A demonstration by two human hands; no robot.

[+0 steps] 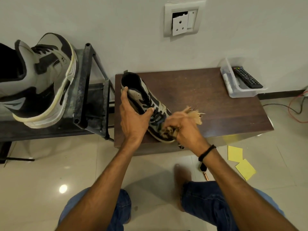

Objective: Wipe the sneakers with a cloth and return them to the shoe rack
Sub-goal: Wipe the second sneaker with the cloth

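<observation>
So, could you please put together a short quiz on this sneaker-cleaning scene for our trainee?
1. True or false: the second sneaker sits on the shoe rack.
2. Which hand grips the cloth? A) left B) right
3. Fill in: the remote lies in a clear ____ on the table.
Key: 1 true. 2 B: the right hand presses it on the toe of the sneaker that the left hand holds. 3 tray.
</observation>
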